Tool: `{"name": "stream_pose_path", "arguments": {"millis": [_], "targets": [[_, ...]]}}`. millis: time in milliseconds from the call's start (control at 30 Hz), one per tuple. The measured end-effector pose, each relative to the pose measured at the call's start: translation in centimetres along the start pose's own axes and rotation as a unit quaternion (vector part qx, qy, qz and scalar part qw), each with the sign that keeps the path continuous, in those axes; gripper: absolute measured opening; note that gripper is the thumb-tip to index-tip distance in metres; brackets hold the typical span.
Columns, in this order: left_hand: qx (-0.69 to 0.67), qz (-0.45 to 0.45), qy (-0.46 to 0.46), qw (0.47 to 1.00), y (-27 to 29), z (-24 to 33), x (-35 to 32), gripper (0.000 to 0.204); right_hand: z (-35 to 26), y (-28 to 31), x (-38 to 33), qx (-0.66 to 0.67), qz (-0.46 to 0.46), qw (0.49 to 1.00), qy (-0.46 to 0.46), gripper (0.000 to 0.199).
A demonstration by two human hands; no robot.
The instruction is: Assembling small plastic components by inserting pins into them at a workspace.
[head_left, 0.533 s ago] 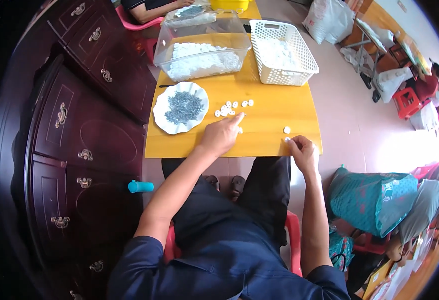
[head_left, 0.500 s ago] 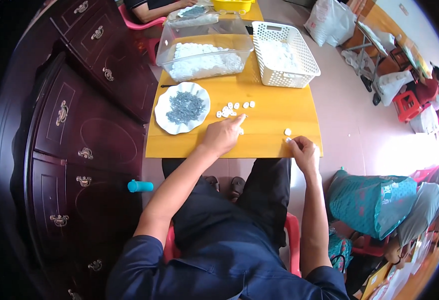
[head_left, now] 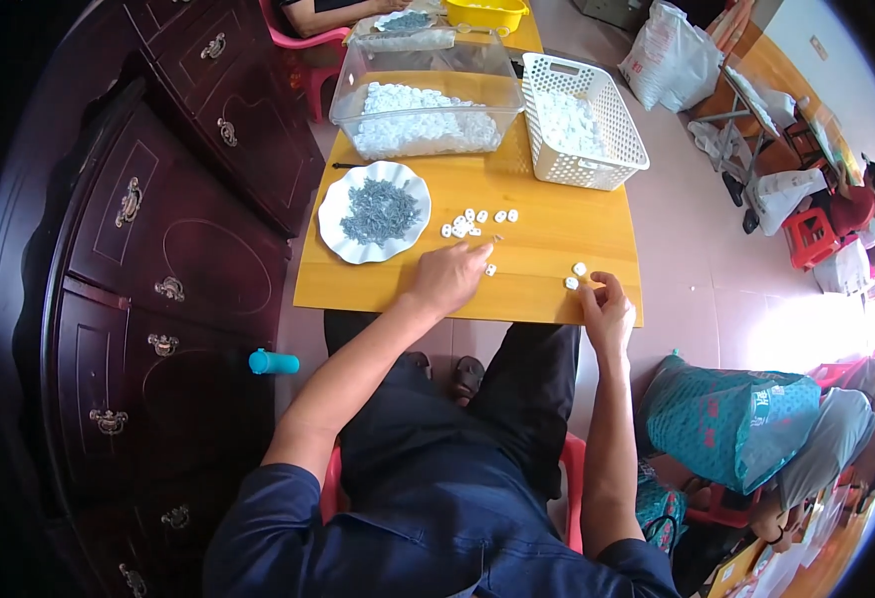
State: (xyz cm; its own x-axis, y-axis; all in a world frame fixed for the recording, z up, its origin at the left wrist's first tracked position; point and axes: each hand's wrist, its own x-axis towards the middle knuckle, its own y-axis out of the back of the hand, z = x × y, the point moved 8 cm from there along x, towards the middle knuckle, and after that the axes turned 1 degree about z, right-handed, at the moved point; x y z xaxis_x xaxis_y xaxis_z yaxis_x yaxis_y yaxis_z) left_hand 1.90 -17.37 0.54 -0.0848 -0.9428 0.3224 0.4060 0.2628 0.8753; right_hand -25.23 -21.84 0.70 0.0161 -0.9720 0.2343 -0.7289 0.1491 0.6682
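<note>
The right hand [head_left: 607, 311] maybe pinches a white bead [head_left: 572, 283] by the table [head_left: 557, 239] edge; a nudge could drop it. The left hand [head_left: 447, 279] looks empty.

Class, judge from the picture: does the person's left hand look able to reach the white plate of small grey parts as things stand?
Probably yes. The left hand rests on the yellow table just to the right of the white plate, with bare tabletop between them. The small white pieces lie further right, out of the way.
</note>
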Motion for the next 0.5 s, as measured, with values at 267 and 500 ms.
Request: {"name": "stream_pose_path", "arguments": {"millis": [267, 500], "targets": [[0.000, 0.068, -0.035, 0.997, 0.9, -0.3, -1.8, 0.024, -2.2, -1.2, -4.2, 0.136, 0.030, 0.990, -0.005, 0.018], [-0.018, 0.087, -0.028, 0.996, 1.9, -0.2, -3.0, 0.017, -5.2, -4.1, -7.1, 0.187, -0.007, 0.981, 0.058, 0.012]]}}
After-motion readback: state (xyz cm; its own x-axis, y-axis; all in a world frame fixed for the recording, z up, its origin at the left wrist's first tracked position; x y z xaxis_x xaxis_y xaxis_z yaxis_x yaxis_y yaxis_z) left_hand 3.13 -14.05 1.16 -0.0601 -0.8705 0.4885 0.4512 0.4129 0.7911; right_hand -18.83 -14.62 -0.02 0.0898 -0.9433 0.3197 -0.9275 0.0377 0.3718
